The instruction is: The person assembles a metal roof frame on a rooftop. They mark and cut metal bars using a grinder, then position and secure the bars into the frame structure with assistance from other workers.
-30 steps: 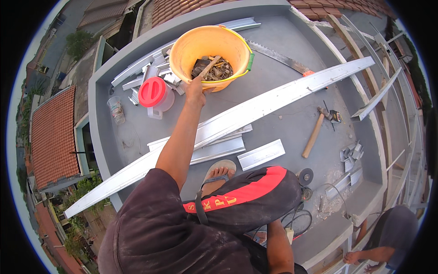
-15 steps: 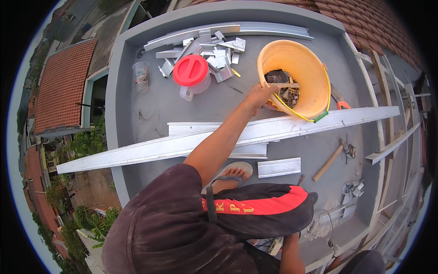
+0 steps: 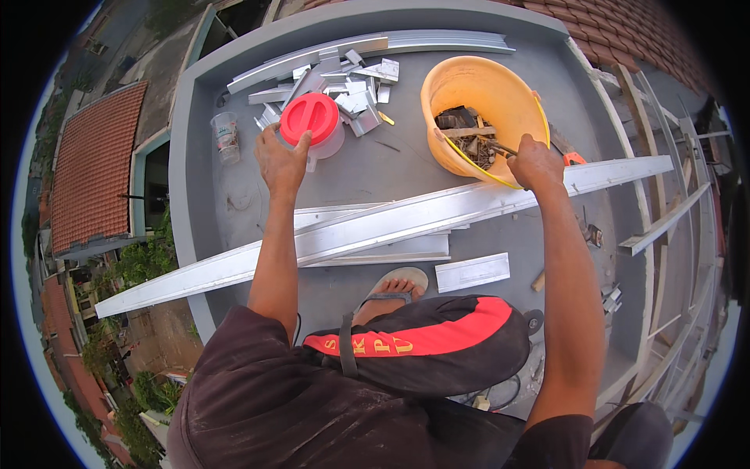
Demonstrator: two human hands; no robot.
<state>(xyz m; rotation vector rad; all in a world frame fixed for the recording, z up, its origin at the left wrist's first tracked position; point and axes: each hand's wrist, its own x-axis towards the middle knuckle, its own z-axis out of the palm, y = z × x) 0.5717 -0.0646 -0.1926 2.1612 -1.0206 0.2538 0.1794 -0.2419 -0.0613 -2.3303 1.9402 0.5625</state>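
Head: left hand (image 3: 281, 162), right hand (image 3: 537, 162) forward

Red-lidded clear jug (image 3: 319, 121) — slim dark rod (image 3: 504, 148) at open orange bucket (image 3: 516, 102)

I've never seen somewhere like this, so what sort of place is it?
Probably a flat rooftop work spot: cut metal pieces lie inside a low grey wall, with a tiled roof beyond.
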